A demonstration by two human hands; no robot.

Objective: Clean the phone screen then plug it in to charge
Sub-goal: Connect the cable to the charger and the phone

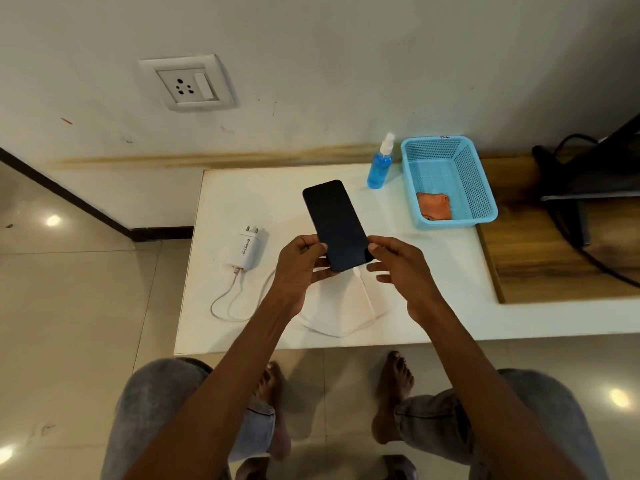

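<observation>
I hold the black phone (335, 223) above the white table (433, 271), its dark screen facing up and its top tilted away from me. My left hand (300, 263) grips its lower left edge. My right hand (398, 268) pinches the lower right corner, thumb on the screen edge. A white cable (367, 296) meets the phone's bottom end, loops over the table and runs to the white charger adapter (246, 249), which lies unplugged on the table at the left. The wall socket (188, 83) is high on the wall, up and to the left.
A blue spray bottle (380, 165) stands at the back of the table beside a blue plastic basket (479, 188) holding an orange cloth (434, 206). Dark equipment with black cables (588, 188) sits on the wooden surface at the right. My knees and feet are below the table edge.
</observation>
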